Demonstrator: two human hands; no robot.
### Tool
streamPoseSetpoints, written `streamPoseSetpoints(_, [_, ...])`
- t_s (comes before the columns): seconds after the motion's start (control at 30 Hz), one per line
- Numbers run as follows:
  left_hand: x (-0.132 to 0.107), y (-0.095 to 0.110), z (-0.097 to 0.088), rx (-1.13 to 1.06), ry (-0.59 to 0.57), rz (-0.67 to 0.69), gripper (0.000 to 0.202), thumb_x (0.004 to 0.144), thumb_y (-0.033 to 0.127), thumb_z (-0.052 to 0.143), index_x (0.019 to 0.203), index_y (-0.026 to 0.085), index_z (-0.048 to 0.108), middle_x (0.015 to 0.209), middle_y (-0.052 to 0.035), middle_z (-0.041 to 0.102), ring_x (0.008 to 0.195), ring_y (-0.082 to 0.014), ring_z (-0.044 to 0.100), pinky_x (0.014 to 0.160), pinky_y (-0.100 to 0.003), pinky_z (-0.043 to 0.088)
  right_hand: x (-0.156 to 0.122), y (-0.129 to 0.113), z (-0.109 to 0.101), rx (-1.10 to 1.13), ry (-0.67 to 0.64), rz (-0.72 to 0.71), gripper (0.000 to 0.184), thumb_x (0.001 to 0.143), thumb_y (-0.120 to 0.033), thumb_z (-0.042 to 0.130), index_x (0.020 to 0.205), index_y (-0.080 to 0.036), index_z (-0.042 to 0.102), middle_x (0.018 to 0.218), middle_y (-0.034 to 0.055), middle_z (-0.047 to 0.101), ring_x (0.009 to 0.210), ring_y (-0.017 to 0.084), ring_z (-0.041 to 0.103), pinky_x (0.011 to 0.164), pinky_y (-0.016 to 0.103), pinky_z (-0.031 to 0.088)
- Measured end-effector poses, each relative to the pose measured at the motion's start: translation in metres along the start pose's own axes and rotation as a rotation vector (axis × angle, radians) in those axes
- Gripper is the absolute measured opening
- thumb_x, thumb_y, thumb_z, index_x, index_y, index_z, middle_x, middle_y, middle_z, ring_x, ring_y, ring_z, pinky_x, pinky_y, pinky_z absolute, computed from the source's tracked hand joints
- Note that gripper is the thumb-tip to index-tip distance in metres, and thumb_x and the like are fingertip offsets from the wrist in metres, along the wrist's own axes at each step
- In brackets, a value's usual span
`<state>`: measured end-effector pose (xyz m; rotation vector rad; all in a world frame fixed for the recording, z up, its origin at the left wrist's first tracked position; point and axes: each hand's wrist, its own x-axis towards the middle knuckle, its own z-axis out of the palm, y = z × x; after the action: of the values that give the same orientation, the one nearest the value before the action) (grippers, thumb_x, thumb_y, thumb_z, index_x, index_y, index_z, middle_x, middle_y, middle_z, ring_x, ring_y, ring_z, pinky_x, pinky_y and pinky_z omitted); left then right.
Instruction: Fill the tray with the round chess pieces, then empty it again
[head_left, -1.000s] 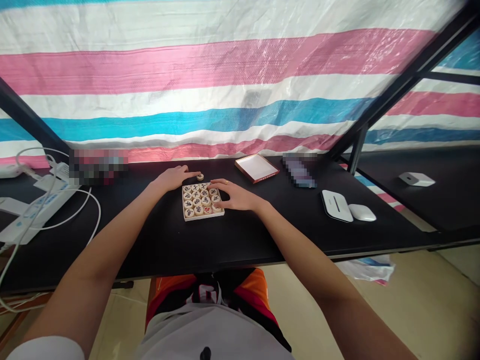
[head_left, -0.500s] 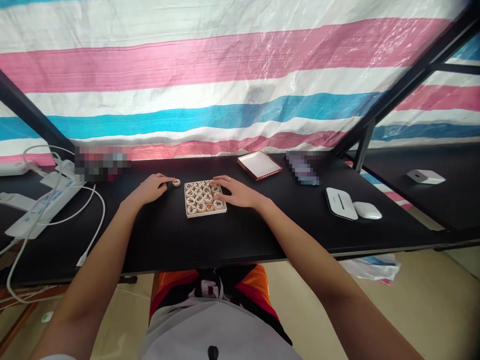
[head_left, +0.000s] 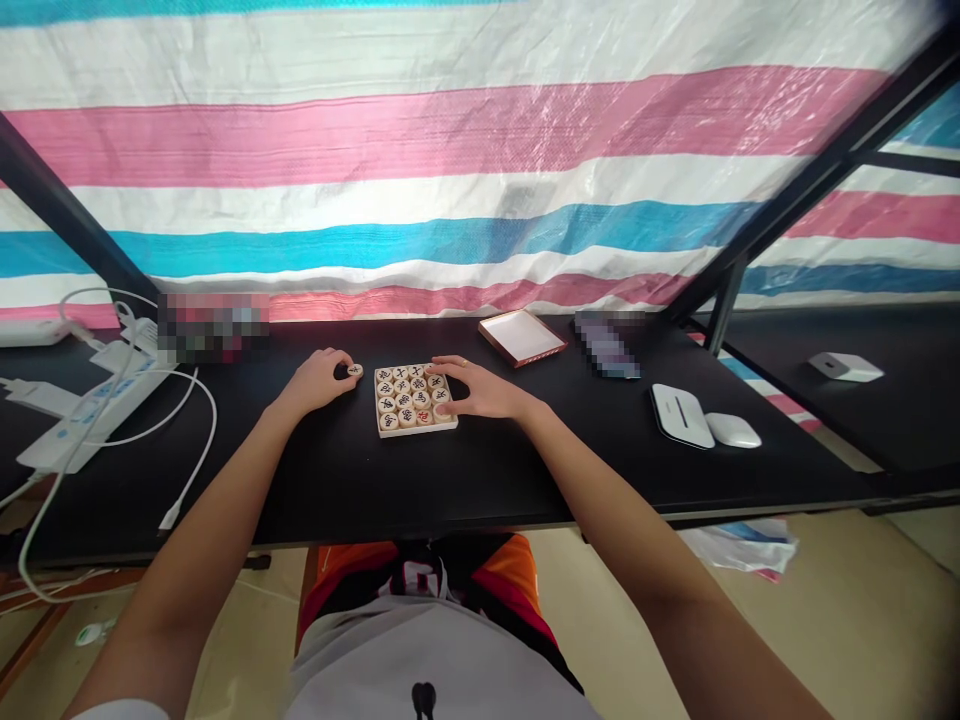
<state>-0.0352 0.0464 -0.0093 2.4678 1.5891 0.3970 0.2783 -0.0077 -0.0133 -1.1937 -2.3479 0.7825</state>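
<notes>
Black desktop point(head_left: 480, 480) bears round cream pieces point(head_left: 405, 400), mostly black-lettered

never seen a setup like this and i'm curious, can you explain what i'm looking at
There is no machine: a camera worn on a person's head looks forward and down at two bare hands. The left hand pinches a loose round piece; whether it is lifted is hard to tell. The right hand is at the right side of a white tray of pieces marked with characters. Also on the black desk are a shallow open box part, a white mouse and a power strip.
</notes>
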Motion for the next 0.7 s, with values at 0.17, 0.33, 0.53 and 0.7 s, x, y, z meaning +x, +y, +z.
streamPoseSetpoints(0.17, [-0.001,0.0,-0.005,-0.048,0.091,0.008,0.024,0.076,0.039,0.058,0.089,0.02,0.061,0.099,-0.007,0.063,0.098,-0.0262,0.056,0.088,-0.037,0.043,0.0,0.0,0.0,0.01,0.005,0.003,0.066,0.076,-0.052,0.068,0.136,-0.031,0.048,0.148,0.007,0.035,0.132,0.03,0.04,0.11,0.047,0.033])
streamPoseSetpoints(0.33, [-0.01,0.024,-0.015,-0.252,0.153,0.188,0.028,0.079,0.042,0.058,0.095,0.019,0.062,0.101,-0.0052,0.064,0.096,-0.0218,0.057,0.091,-0.035,0.044,0.001,-0.001,0.0,0.005,0.009,0.008,0.066,0.076,-0.05,0.069,0.135,-0.029,0.049,0.147,0.0078,0.035,0.132,0.029,0.041,0.111,0.046,0.032])
streamPoseSetpoints(0.53, [-0.021,0.074,-0.004,-0.308,-0.032,0.406,0.03,0.079,0.044,0.062,0.099,0.022,0.067,0.106,-0.0063,0.062,0.105,-0.0231,0.054,0.096,-0.037,0.043,0.002,0.001,0.001,0.009,0.02,-0.009,0.068,0.075,-0.05,0.069,0.136,-0.028,0.048,0.147,0.0083,0.036,0.133,0.029,0.039,0.111,0.047,0.031])
streamPoseSetpoints(0.7, [-0.021,0.087,0.013,-0.301,-0.082,0.445,0.029,0.08,0.043,0.062,0.099,0.022,0.069,0.107,-0.007,0.064,0.105,-0.0246,0.056,0.097,-0.039,0.042,0.001,0.0,0.001,0.023,0.027,-0.004,0.067,0.074,-0.049,0.07,0.135,-0.028,0.05,0.146,0.0086,0.037,0.132,0.03,0.039,0.111,0.048,0.031])
